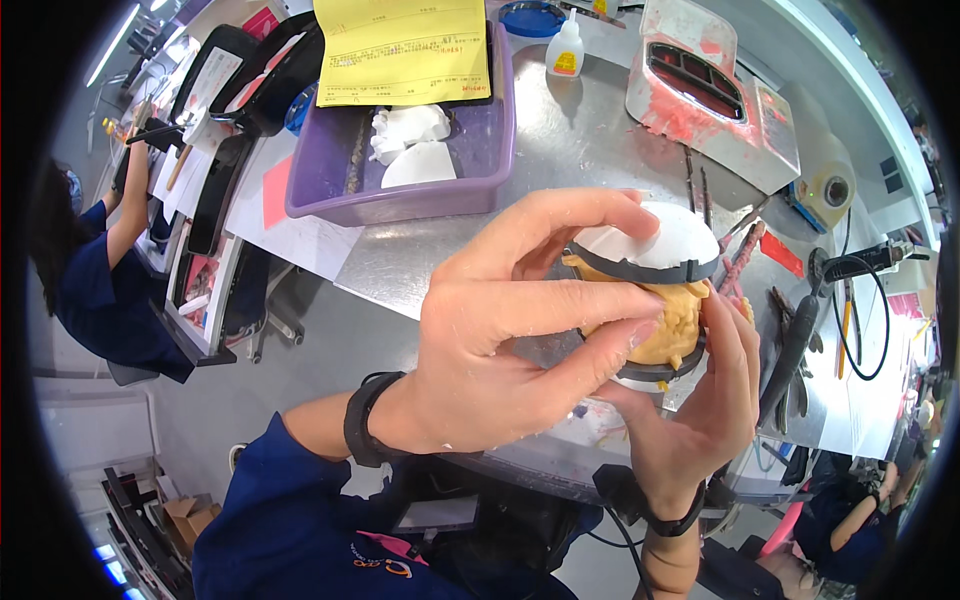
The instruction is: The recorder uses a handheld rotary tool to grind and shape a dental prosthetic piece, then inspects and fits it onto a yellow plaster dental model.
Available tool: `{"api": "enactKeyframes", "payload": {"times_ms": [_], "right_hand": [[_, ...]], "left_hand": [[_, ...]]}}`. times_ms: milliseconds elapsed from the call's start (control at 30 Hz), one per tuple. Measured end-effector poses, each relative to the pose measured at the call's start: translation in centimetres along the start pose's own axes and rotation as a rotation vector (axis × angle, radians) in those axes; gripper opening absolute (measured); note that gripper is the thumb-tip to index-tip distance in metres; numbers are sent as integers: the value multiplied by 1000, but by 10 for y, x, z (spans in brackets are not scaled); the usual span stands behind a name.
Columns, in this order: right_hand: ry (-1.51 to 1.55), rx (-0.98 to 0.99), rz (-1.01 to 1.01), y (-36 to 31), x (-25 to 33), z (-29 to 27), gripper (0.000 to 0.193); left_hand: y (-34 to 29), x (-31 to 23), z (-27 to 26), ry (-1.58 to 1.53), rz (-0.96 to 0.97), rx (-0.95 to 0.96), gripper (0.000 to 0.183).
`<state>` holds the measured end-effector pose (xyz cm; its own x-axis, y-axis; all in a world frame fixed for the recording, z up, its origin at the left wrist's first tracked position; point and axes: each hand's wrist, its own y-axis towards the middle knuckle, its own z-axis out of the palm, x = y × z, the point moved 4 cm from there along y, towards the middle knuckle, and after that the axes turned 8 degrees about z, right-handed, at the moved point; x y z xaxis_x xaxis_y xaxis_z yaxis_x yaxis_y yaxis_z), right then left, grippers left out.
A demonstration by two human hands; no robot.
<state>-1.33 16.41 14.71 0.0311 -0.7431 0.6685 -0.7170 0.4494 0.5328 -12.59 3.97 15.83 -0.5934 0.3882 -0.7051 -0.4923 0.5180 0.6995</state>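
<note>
Left hand [475, 335], right hand [698, 425] (both mine), gripping one tan model [684, 316]; white caps [682, 238] already on top and bottom, not yet set down

From mid-view: two hands, one left hand [500, 320] and one right hand [705, 410], and one yellow-and-white cast [682, 312] at three o'clock; one purple tray [410, 203], two white pieces [418, 168] and one yellow sheet [405, 50] at eleven; one squeeze bottle [565, 50] towards one; one person [110, 290] at nine.
</note>
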Motion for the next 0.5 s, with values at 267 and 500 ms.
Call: {"api": "enactKeyframes", "payload": {"times_ms": [267,500], "right_hand": [[71,89,93,-7,-4,0,88],[72,99,56,-6,-6,-1,88]], "left_hand": [[3,-3,-1,-23,-113,-10,24],[5,-3,-4,4,-110,28,25]]}}
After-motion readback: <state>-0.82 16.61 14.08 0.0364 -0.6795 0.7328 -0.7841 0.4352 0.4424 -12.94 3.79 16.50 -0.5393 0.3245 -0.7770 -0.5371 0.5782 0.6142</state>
